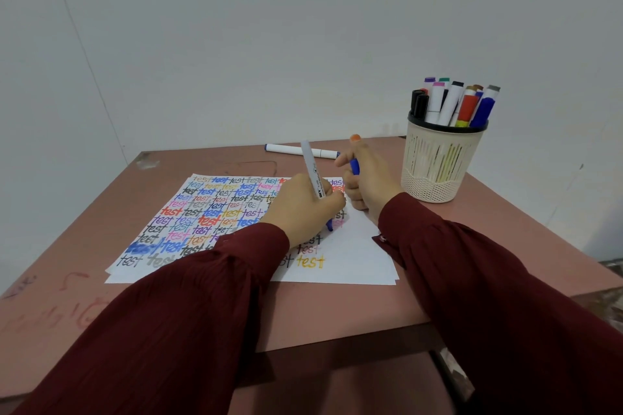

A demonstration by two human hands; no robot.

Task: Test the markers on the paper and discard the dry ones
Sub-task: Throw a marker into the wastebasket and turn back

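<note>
— What have you got in the hands?
— My left hand (300,209) is curled round a white-barrelled marker (312,172) and pinches it low down. The barrel leans away from me and its blue tip is down at the paper (357,246). I can't tell whether the tip actually touches the sheet.
— And the other one?
— My right hand (367,178) is closed round the blue cap (354,167), thumb sticking up. It sits just beside the left hand, over the far right edge of the paper.
— Where on the sheet is the tip?
— In the white part at the right, just beside the last words. The rest is covered in rows of "test" in many colours.
— The others?
— The spare markers (451,101) stand in a cream mesh holder (438,162) with a black rim, at the far right of the bench (337,307), near my right hand but apart from it. One loose marker (290,149), white with blue ends, lies flat on the bench beyond the paper.
— Anything else?
— Dark red sleeves (188,313) on both arms.
</note>
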